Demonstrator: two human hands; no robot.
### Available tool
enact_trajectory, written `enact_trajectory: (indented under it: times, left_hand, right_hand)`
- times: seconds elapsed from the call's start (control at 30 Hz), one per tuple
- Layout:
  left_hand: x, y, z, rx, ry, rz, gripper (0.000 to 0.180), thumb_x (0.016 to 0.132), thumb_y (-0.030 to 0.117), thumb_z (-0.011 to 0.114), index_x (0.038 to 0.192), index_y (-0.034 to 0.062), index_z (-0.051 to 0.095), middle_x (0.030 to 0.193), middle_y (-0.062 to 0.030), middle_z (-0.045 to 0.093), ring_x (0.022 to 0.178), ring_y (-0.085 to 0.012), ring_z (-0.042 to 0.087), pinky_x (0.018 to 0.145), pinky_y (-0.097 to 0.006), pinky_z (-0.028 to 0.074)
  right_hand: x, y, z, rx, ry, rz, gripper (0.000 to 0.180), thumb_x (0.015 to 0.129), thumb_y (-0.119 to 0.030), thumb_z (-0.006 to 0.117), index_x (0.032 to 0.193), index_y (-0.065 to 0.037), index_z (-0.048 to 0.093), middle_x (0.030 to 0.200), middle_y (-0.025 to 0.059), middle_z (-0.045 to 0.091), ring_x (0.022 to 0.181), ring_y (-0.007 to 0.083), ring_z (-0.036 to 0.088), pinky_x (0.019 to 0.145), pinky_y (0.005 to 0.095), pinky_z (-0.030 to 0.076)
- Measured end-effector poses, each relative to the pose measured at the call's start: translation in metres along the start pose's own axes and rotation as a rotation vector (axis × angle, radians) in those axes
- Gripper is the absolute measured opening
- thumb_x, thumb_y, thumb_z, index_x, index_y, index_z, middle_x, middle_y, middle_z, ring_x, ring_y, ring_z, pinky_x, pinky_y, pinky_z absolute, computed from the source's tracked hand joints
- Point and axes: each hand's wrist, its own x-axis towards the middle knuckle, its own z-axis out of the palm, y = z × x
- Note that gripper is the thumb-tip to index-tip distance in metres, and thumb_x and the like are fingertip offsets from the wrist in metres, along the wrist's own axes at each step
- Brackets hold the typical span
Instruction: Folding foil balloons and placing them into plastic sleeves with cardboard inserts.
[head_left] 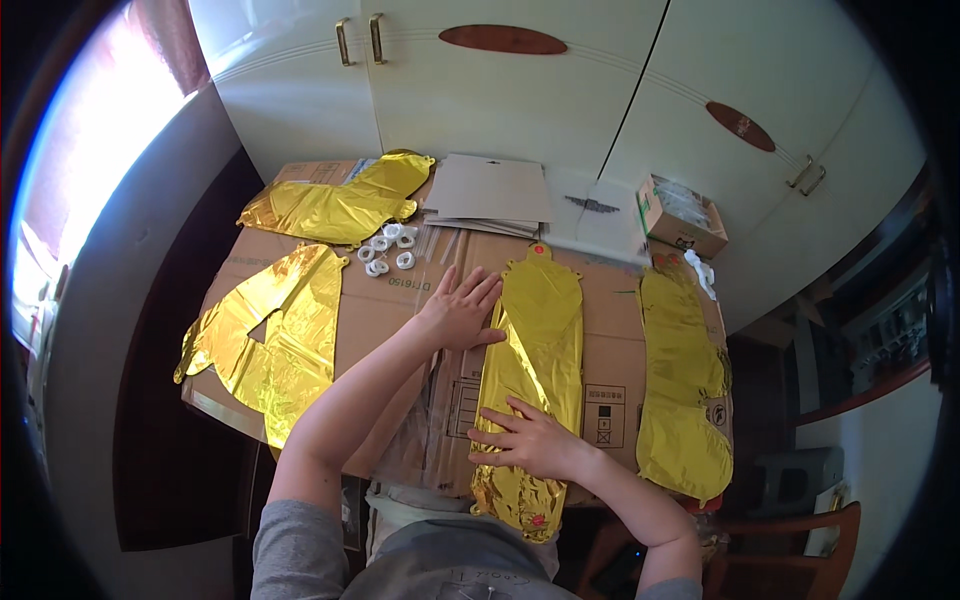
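A flat gold foil balloon (543, 330), long and narrow, lies lengthwise in front of me on the cardboard. My left hand (463, 310) rests at its upper left edge, fingers stretched out and partly on the cardboard. Across the balloon's lower half lies my right hand (530, 440), palm down with spread fingers. The balloon's near end is crinkled and reaches the cardboard's front edge. Other flat gold foil balloons lie around: a curved one (290, 340) at left, another (340, 203) at far left, and a wavy-edged one (682, 380) at right.
White ribbon rolls (404, 261) sit in a cluster beside the far-left balloons. Grey card sheets (490, 190) are stacked at the back. A small box (690, 228) with clear plastic packets stands at back right, near a white ribbon bundle (700, 272). A wooden chair (845, 530) is at lower right.
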Motion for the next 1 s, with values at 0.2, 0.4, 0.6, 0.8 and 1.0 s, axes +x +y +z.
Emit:
enact_trajectory:
  times: [0.2, 0.4, 0.6, 0.8, 1.0]
  left_hand:
    - [0.018, 0.001, 0.004, -0.082, 0.003, -0.176, 0.075, 0.098, 0.055, 0.035, 0.153, 0.0053, 0.023, 0.160, -0.0087, 0.023, 0.150, -0.0252, 0.014, 0.120, -0.054, 0.007]
    - [0.031, -0.003, 0.007, -0.101, 0.046, -0.294, 0.069, 0.100, 0.049, 0.031, 0.153, 0.0067, 0.022, 0.161, -0.0070, 0.022, 0.150, -0.0233, 0.014, 0.120, -0.053, 0.005]
    - [0.038, -0.004, 0.006, -0.099, 0.116, -0.383, 0.066, 0.100, 0.048, 0.032, 0.151, 0.0070, 0.028, 0.158, -0.0076, 0.028, 0.149, -0.0231, 0.017, 0.119, -0.055, 0.008]
    - [0.009, -0.004, -0.001, -0.231, 0.337, -0.275, 0.063, 0.094, 0.039, 0.052, 0.145, 0.0054, 0.037, 0.153, -0.0116, 0.035, 0.146, -0.0300, 0.025, 0.116, -0.058, 0.017]
    - [-0.080, 0.013, -0.018, -0.164, 0.176, 0.198, 0.073, 0.088, 0.044, 0.062, 0.146, 0.0068, 0.038, 0.152, -0.0126, 0.036, 0.146, -0.0330, 0.023, 0.116, -0.058, 0.017]
  right_hand:
    - [0.000, -0.001, 0.000, 0.025, -0.039, 0.015, 0.062, 0.080, -0.010, 0.064, 0.136, -0.033, 0.052, 0.152, -0.0054, 0.040, 0.144, 0.0239, 0.030, 0.118, 0.0533, 0.023]
    - [-0.002, 0.000, 0.006, 0.024, -0.025, 0.012, 0.060, 0.081, -0.010, 0.064, 0.135, -0.032, 0.054, 0.152, -0.0059, 0.039, 0.144, 0.0239, 0.031, 0.118, 0.0540, 0.024]
    - [-0.002, 0.001, 0.009, 0.029, 0.001, 0.007, 0.058, 0.081, -0.012, 0.065, 0.135, -0.032, 0.054, 0.152, -0.0060, 0.040, 0.144, 0.0237, 0.031, 0.118, 0.0543, 0.024]
    - [-0.004, 0.003, 0.011, 0.195, 0.096, 0.018, 0.058, 0.080, -0.006, 0.061, 0.133, -0.029, 0.058, 0.147, -0.0038, 0.047, 0.143, 0.0256, 0.034, 0.117, 0.0567, 0.024]
    - [-0.008, 0.012, -0.010, 0.142, 0.158, 0.124, 0.054, 0.083, -0.011, 0.062, 0.135, -0.023, 0.056, 0.148, -0.0002, 0.047, 0.140, 0.0261, 0.037, 0.117, 0.0547, 0.026]
